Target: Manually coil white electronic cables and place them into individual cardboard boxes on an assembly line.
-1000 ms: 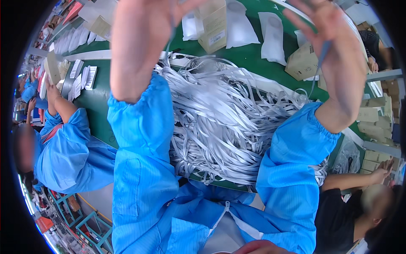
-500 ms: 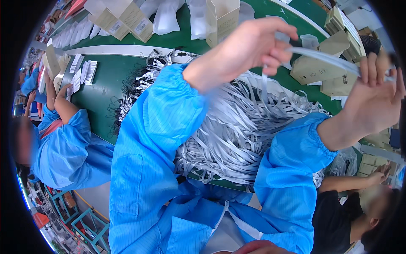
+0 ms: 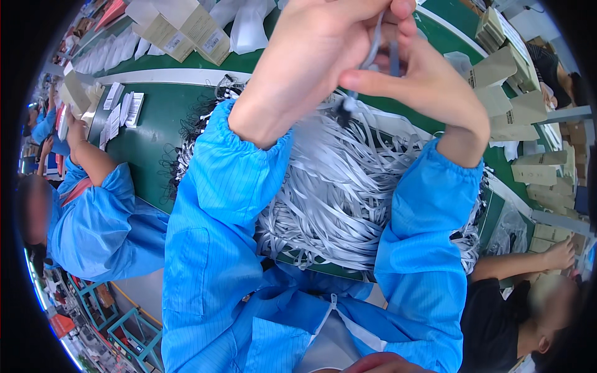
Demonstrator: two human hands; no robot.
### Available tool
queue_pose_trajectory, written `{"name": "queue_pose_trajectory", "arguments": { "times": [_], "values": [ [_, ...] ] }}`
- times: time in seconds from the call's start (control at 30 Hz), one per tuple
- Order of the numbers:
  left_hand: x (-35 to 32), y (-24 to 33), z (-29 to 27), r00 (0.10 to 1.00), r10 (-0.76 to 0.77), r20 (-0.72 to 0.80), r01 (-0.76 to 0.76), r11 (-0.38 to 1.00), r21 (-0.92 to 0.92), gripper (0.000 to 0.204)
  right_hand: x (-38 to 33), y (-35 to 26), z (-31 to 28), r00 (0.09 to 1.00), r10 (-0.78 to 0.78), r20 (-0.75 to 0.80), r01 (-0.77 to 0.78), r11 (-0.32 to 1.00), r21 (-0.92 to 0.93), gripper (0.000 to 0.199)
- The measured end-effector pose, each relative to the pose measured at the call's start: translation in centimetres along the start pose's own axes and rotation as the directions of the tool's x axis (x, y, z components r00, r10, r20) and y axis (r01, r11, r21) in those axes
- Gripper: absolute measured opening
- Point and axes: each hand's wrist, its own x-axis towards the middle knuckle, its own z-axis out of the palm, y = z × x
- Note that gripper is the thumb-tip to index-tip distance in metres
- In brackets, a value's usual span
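My left hand (image 3: 314, 59) and my right hand (image 3: 429, 84) meet at the top of the view, above a large pile of white lanyards (image 3: 336, 186). Between them is a single lanyard (image 3: 374, 46), its strap looped down from the fingers. A dark, blurred end piece (image 3: 344, 113) dangles from it below my right thumb. My left fingers pinch the strap near the upper edge, partly cut off. Curled round the strap from the right are the fingers of my right hand, with the thumb stretched to the left.
Opened beige boxes (image 3: 186, 31) and white pouches (image 3: 252, 28) stand along the far side of the green table (image 3: 149, 155). Printed slips (image 3: 127, 110) lie at the left. More beige boxes (image 3: 510, 112) are at the right. Co-workers sit on both sides.
My right hand has come in from the far right to meet my left hand. The lanyard, stretched out between them before, now hangs in a loop with its dark end showing.
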Motion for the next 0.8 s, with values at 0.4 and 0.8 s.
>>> {"name": "queue_pose_trajectory", "arguments": {
  "times": [0.4,0.8],
  "values": [
    [0.6,1.2,0.0,0.957,0.243,-0.159,-0.123,0.836,0.535,0.031,0.3,-3.5,-0.6,0.679,0.494,-0.543,-0.207,0.839,0.503,0.042],
    [0.4,-0.6,2.0,0.967,0.189,-0.173,-0.035,0.768,0.640,0.041,-0.9,2.6,-3.7,0.751,0.183,-0.634,-0.157,0.983,0.097,0.038]
  ]
}}
